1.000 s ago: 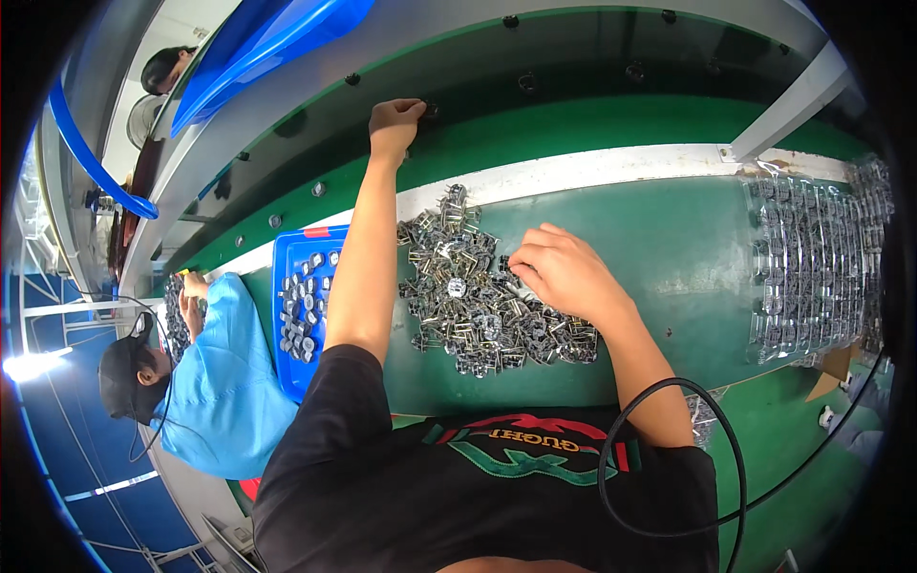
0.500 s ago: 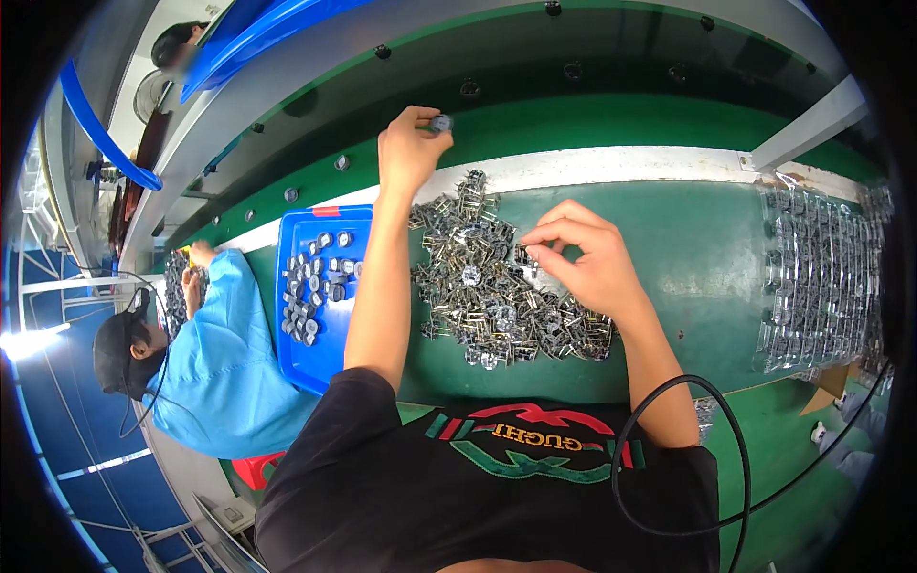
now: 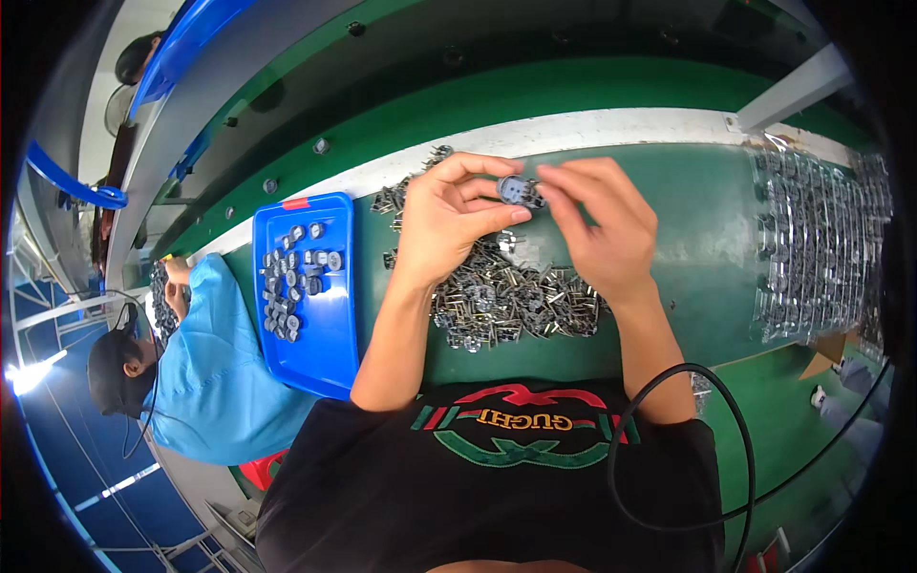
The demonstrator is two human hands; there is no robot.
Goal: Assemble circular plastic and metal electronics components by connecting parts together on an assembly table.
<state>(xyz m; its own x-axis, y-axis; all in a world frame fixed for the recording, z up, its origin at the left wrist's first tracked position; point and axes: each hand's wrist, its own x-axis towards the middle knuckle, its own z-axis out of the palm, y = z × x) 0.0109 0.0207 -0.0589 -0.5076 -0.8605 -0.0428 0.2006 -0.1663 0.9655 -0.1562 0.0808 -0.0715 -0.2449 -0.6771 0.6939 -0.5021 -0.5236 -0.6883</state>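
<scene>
A view from above of a person working at a green bench [image 3: 707,239], their two bare forearms reaching in from the near edge. The left hand [image 3: 449,215] and the right hand [image 3: 602,224] meet above the middle of the bench. Between them is a small round dark part [image 3: 519,191] with metal showing on it. The left hand's thumb and forefinger are closed on the part from the left side, and the right hand's fingertips [image 3: 552,181] pinch or touch its right edge. The remaining fingers of both hands are loosely curled.

Directly beneath the hands, a heap of small metal pieces [image 3: 506,296] lies on the bench, spreading from the near side of the wrists toward the far white strip [image 3: 621,129] that runs along the bench. To the left of the heap sits a blue rectangular tray [image 3: 330,325] holding a scatter of small round dark parts [image 3: 291,282] in its far half. At the far right, rows of shiny metal parts in clear packaging [image 3: 812,248] lie on the bench, well apart from the hands.

A black cable [image 3: 669,430] loops over the person's black shirt at the near edge. At the left, another person in a light blue top [image 3: 215,372] is bent over the same bench.
</scene>
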